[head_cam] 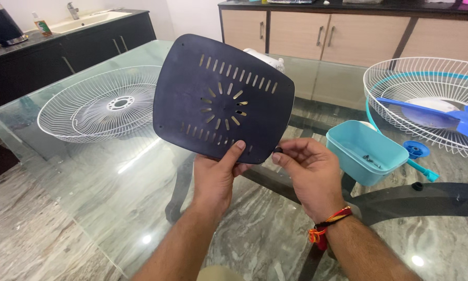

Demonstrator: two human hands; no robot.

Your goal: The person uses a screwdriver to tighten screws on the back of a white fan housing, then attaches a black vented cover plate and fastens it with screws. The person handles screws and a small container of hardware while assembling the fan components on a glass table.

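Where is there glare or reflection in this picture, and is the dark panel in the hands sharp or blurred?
In the head view, the glass table shows a bright streak and small light spots; the dark panel, held by the left hand and right hand, is sharp, its slots clear; the wire fan guard is sharp too; straight edges bend slightly toward the frame's borders.

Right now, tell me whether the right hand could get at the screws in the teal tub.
Probably yes. The right hand pinches the dark vented panel at its lower corner, and the teal tub sits open-topped just beside it, with nothing between. It would have to let go of the panel first.
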